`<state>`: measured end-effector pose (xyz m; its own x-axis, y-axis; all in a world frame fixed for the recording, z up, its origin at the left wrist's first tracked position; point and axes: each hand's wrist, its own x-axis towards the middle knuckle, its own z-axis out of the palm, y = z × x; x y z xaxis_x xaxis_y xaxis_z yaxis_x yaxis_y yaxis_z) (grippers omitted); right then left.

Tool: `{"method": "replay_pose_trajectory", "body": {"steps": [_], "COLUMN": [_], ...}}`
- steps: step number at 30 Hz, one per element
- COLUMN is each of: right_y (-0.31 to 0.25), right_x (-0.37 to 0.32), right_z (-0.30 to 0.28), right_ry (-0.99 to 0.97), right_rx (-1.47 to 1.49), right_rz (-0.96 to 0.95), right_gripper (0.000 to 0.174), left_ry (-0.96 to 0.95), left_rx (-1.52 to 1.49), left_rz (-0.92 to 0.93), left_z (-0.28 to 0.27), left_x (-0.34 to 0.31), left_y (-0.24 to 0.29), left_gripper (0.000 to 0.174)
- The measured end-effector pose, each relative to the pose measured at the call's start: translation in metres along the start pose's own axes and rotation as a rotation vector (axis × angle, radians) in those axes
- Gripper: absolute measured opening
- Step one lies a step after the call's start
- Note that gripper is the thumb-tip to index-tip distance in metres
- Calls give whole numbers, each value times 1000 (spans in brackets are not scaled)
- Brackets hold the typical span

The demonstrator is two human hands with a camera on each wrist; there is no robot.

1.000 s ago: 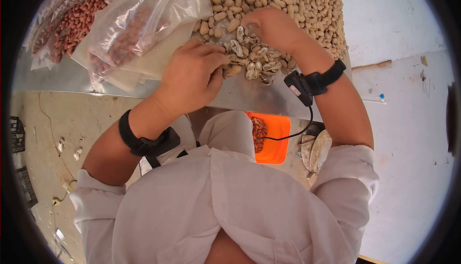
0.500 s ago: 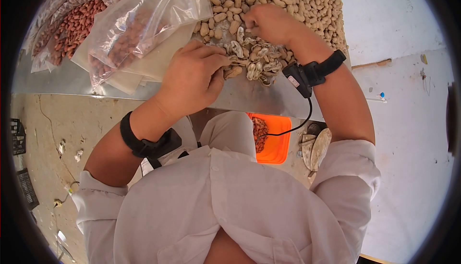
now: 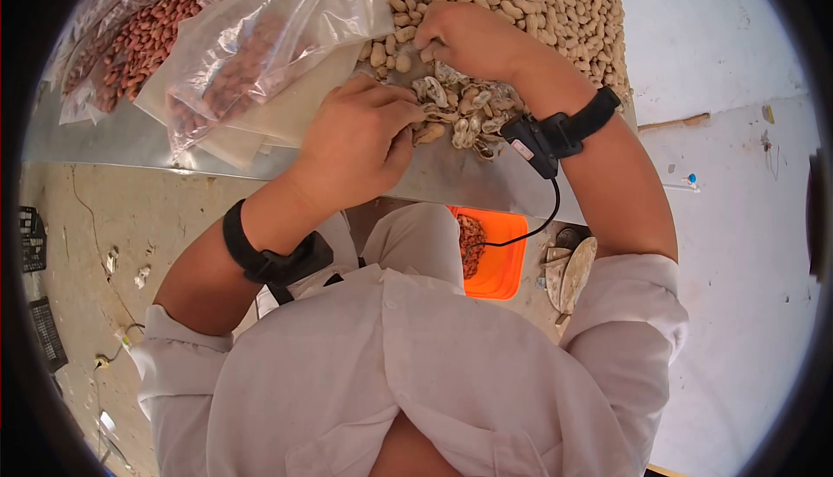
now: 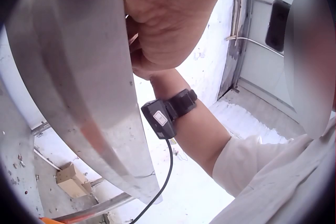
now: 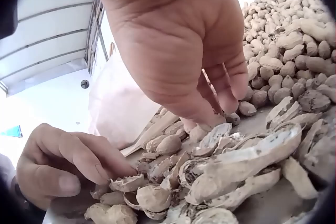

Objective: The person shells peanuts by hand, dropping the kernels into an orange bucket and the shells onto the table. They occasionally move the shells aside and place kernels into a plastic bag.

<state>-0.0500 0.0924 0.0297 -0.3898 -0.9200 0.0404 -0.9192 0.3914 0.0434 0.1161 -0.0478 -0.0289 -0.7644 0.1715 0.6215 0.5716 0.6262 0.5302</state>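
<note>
My left hand [image 3: 356, 134] rests on the table's near side with its fingers loosely bent. In the right wrist view its fingertips lie against broken peanut shells [image 5: 126, 183] at the edge of the shell heap. My right hand [image 3: 473, 39] reaches over that heap to the front of the peanut pile [image 3: 555, 8], palm down. Its thumb and index finger come together on an unshelled peanut [image 3: 428, 53]; the hand partly hides it. Opened shells [image 5: 247, 155] with pale insides lie below the right hand. The left wrist view shows only the left palm and the table edge.
Clear plastic bags [image 3: 278, 34] of red peanut kernels [image 3: 156, 39] lie on the left of the metal table [image 3: 486, 177]. Under the table edge stands an orange bin [image 3: 499, 256] with reddish contents. A black cable [image 3: 557, 208] hangs from the right wrist camera.
My right hand has moved a little to the left, its fingertips coming onto a peanut at the pile's front. The left hand stays almost where it was.
</note>
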Motion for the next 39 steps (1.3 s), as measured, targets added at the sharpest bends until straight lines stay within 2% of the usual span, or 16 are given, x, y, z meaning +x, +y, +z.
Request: {"method": "replay_pose_trajectory", "body": {"steps": [4, 7, 10, 13, 16, 19, 22, 25, 28, 31, 37, 39], "right_y": [-4, 6, 10, -3, 30, 30, 27, 24, 27, 22, 37, 37], "right_x": [8, 7, -5, -25, -46, -59, -65, -67, -65, -65, -77, -78], "right_z": [-12, -20, -32, -48, -25, -24, -25, -16, -14, -29, -27, -29], "right_ry": [-141, 206, 236, -150, -181, -172, -149, -129, -140, -118, -80, -127], "right_rx": [34, -27, 35, 111, 64, 37, 128, 94, 282, 514, 296, 231], "right_rz": [110, 46, 149, 428, 241, 203, 233, 177, 175, 307, 331, 327], "right_gripper": [14, 16, 18, 22, 27, 28, 29, 29, 29, 28, 26, 23], "left_ry": [31, 64, 50, 14, 6, 8, 4, 1, -6, -13, -25, -28], "left_rx": [13, 37, 16, -7, -11, -12, -11, -10, -12, -14, -12, -12], "left_rz": [11, 24, 22, 19, 11, -1, -4, -12, -18, -22, -30, -30], "left_z": [3, 6, 5, 2, 2, 2, 2, 2, 2, 2, 1, 1], "left_x": [-1, -1, -1, 0, 0, 0, 0, -1, -1, -1, 0, 0], "left_y": [-2, -3, -3, -2, -1, 0, 1, 0, 0, 0, 1, 1], "left_gripper": [20, 19, 20, 21, 21, 21, 22, 22, 23, 23, 23, 22]}}
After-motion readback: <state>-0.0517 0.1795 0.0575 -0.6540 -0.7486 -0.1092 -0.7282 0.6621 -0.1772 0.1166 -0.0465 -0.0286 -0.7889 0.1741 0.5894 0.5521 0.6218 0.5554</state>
